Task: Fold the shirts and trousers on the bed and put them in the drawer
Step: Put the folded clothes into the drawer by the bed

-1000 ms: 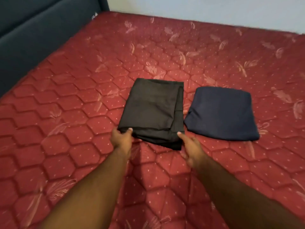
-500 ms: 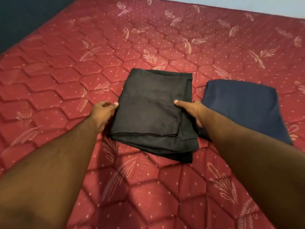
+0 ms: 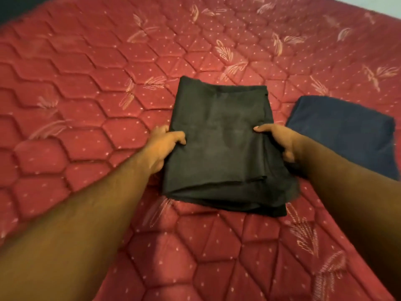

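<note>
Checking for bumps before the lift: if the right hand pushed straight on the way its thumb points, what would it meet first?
Only the black folded garment it already grips; the right hand points leftward across it, and beyond that lies the left hand.

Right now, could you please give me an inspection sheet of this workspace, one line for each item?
Surface: red quilted mattress with a leaf pattern.
Job's things: folded black garment lies on the mattress; folded navy garment lies to its right.
Clutter: nothing seen.
Grippers: left hand grips the black garment's left edge; right hand grips its right edge.
Cables: nothing seen.
Surroundings: pale wall at top right; no drawer in view.
</note>
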`<state>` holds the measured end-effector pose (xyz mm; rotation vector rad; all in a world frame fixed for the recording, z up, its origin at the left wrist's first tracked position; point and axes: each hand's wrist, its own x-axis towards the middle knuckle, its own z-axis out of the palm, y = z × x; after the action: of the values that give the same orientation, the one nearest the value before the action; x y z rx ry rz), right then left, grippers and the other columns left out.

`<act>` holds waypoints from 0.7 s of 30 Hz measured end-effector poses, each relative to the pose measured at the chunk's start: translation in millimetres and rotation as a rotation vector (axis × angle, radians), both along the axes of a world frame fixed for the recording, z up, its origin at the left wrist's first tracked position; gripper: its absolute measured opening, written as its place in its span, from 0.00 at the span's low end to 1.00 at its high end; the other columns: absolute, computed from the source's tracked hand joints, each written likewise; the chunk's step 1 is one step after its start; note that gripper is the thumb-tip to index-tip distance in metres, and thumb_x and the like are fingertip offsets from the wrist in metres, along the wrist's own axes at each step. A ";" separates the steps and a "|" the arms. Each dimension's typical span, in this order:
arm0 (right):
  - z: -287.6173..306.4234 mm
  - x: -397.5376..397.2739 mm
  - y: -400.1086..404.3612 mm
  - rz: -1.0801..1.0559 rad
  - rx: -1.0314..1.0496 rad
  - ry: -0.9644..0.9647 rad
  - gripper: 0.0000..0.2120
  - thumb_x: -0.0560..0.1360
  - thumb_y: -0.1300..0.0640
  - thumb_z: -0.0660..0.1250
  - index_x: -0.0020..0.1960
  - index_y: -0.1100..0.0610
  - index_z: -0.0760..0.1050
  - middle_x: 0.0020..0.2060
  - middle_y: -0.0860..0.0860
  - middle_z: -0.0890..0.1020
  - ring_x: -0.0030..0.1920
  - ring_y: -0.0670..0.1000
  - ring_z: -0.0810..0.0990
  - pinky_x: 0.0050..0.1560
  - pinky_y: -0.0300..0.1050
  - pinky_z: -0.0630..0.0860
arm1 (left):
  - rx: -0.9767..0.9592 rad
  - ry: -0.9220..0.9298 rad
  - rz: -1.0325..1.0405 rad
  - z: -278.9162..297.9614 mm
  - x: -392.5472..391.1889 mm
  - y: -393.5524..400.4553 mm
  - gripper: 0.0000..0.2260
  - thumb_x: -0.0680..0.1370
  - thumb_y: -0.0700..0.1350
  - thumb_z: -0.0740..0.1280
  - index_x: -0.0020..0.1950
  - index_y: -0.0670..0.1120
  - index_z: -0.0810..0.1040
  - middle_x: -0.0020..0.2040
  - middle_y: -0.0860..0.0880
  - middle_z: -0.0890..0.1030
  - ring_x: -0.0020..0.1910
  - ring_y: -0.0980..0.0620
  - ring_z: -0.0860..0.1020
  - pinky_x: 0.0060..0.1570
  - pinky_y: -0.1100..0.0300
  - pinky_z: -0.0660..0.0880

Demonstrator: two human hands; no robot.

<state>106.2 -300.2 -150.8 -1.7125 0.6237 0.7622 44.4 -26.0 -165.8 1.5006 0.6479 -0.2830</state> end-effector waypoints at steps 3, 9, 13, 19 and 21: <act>10.8 -49.1 25.6 0.042 0.044 -0.199 0.13 0.74 0.61 0.66 0.59 0.58 0.79 0.50 0.57 0.85 0.48 0.58 0.84 0.50 0.51 0.80 | -0.310 0.152 0.144 5.1 -69.4 7.3 0.14 0.71 0.36 0.59 0.53 0.40 0.79 0.41 0.40 0.82 0.33 0.45 0.80 0.31 0.58 0.79; 30.7 -201.1 68.2 0.164 0.149 -0.277 0.13 0.74 0.70 0.64 0.54 0.57 0.76 0.44 0.51 0.84 0.41 0.47 0.83 0.44 0.40 0.80 | -0.669 0.315 0.339 34.9 -257.0 16.0 0.16 0.68 0.42 0.59 0.46 0.38 0.83 0.39 0.41 0.84 0.33 0.44 0.83 0.32 0.55 0.81; 62.5 -318.1 80.2 0.299 0.152 -0.197 0.15 0.74 0.71 0.63 0.58 0.60 0.74 0.48 0.54 0.83 0.47 0.52 0.81 0.52 0.46 0.77 | -0.737 0.279 0.562 74.7 -392.1 12.7 0.16 0.69 0.47 0.65 0.49 0.41 0.85 0.46 0.42 0.85 0.40 0.46 0.84 0.40 0.55 0.82; 176.6 -505.1 102.3 0.458 0.170 -0.044 0.14 0.73 0.66 0.66 0.58 0.59 0.74 0.51 0.58 0.83 0.49 0.55 0.82 0.53 0.50 0.78 | -0.692 0.231 0.741 195.7 -620.4 2.1 0.16 0.74 0.45 0.65 0.61 0.45 0.79 0.54 0.41 0.84 0.49 0.44 0.83 0.50 0.52 0.80; 219.3 -560.0 122.2 0.549 0.200 -0.007 0.12 0.75 0.67 0.64 0.57 0.58 0.74 0.49 0.57 0.84 0.44 0.52 0.83 0.44 0.44 0.78 | -0.626 0.119 0.842 236.0 -694.0 3.4 0.17 0.77 0.42 0.63 0.65 0.49 0.76 0.60 0.42 0.81 0.56 0.43 0.80 0.57 0.48 0.77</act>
<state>-453.8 -178.0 68.5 -1.7107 0.0556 1.1568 -649.6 -22.6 70.2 0.5370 1.1036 0.0827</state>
